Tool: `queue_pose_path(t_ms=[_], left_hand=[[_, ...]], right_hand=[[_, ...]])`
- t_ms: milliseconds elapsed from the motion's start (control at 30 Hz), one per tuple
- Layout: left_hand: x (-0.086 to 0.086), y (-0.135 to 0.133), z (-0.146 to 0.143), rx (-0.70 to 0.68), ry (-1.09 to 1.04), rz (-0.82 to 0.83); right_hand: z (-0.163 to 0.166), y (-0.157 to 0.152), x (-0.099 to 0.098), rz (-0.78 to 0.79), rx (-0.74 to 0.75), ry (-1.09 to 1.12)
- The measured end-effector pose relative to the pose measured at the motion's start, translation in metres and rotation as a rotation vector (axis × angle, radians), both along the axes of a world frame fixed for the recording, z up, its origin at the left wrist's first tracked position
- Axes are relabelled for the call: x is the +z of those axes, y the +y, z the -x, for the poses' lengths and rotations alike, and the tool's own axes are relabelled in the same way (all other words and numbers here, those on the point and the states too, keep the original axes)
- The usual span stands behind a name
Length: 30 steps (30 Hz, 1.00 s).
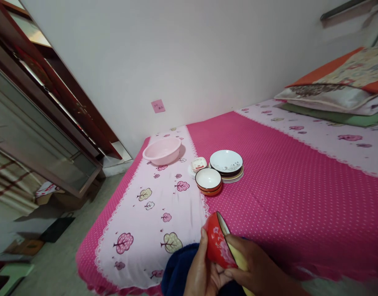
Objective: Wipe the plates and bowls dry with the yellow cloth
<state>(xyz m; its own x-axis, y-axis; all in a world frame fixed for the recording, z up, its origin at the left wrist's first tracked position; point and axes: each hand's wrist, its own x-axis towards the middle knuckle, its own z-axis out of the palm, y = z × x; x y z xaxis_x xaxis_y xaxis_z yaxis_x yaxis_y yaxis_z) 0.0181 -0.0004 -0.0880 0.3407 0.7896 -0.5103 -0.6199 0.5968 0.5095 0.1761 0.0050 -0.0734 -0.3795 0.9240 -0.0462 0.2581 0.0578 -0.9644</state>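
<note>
A red bowl [216,242] with pink flowers and a dark rim is tilted on its side near the bed's front edge, its mouth facing right. My left hand [199,267] grips it from the left and below, fingers wrapped round the outside. In my right hand [256,263] is a yellow cloth [240,255], pressed at the bowl's rim and partly hidden by the fingers. Beyond my hands stand stacked orange bowls [208,181] with white insides, a small white dish [199,164] and a pile of plates [226,161].
A pink plastic basin [163,152] rests on the bed's left side near the wall. Pillows [339,90] are piled at the far right on the pink patterned bedspread [293,197]. A pink paper [158,106] is on the wall. Dark blue fabric [179,267] lies beneath my hands.
</note>
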Motion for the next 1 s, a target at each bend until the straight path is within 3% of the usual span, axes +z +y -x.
queue_pose_path(t_ms=[100, 233, 333, 433, 500, 667, 800, 900, 1000], left_hand=[[0.000, -0.002, 0.000, -0.019, 0.055, -0.137], [-0.009, -0.001, 0.000, 0.058, 0.263, -0.418], [-0.012, 0.002, 0.002, 0.050, 0.394, -0.608], [-0.007, 0.003, 0.002, 0.055, 0.418, -0.675], [-0.003, 0.002, 0.001, 0.070, 0.385, -0.626], [-0.003, -0.002, 0.001, 0.049, 0.173, -0.294], [-0.008, -0.003, 0.003, -0.046, -0.022, -0.062], [-0.007, -0.003, 0.005, -0.095, -0.064, -0.048], [-0.003, -0.004, 0.005, -0.085, 0.008, -0.136]], right_hand=[[-0.004, 0.001, -0.002, 0.155, -0.010, 0.266], [-0.013, 0.006, -0.005, 0.303, 0.016, 0.517], [-0.019, 0.009, -0.004, 0.328, 0.048, 0.599], [-0.021, 0.009, -0.001, 0.300, 0.044, 0.553], [-0.019, 0.006, 0.002, 0.256, 0.033, 0.478], [-0.010, 0.000, 0.003, 0.050, -0.026, 0.186], [-0.002, -0.001, 0.000, -0.067, 0.014, -0.058], [0.001, 0.000, -0.001, -0.048, 0.017, -0.078], [-0.001, -0.001, 0.003, 0.042, 0.002, 0.016]])
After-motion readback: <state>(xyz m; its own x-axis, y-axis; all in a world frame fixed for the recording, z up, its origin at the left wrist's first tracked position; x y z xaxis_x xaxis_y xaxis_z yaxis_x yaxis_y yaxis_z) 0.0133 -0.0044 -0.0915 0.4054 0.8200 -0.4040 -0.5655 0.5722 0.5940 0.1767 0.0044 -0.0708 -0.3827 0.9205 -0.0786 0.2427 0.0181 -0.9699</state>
